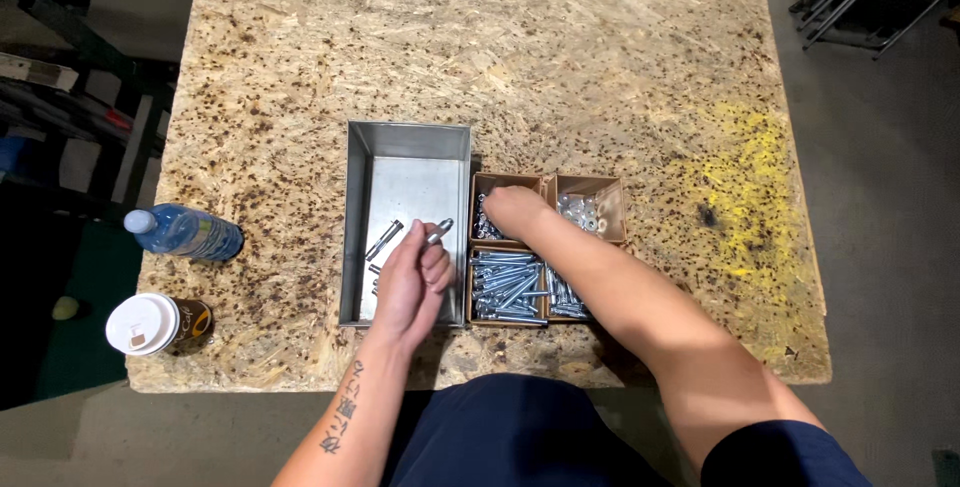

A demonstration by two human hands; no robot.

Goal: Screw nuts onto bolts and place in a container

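Note:
My left hand is over the near end of a grey metal tray and pinches a silver bolt between its fingertips. Two or three loose bolts lie on the tray floor beside it. My right hand reaches into the far left compartment of a brown divided box, fingers curled down among small silver nuts. What those fingers hold is hidden. The near compartment holds several long bolts, and the far right one holds washers.
The tray and box sit on a chipboard table with a yellow stain at the right. A blue water bottle lies at the left edge, with a lidded paper cup near it. Metal racks stand on the floor at the top right.

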